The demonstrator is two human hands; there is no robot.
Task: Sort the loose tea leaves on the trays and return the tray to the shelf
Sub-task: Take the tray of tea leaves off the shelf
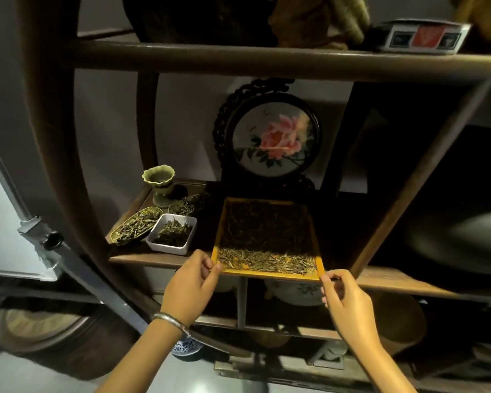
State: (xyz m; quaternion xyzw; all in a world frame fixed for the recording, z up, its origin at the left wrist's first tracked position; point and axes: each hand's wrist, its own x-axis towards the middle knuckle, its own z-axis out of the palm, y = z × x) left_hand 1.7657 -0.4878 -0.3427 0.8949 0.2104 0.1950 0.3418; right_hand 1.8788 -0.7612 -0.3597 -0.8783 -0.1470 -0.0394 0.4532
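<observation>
The left hand (192, 282) and right hand (345, 296) each pinch a near corner of the yellow tray (268, 272), which rests mostly on the shelf (142, 259) with its front edge overhanging, so an uneven push could spill its dark-and-pale loose tea leaves (267, 260).

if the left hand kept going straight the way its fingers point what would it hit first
The left hand already pinches the near-left corner of the square yellow tray of loose tea leaves, so it would meet that.

tray's far half (267, 219) in shadow, blurred bowl (462, 239), forearms cut off
</observation>
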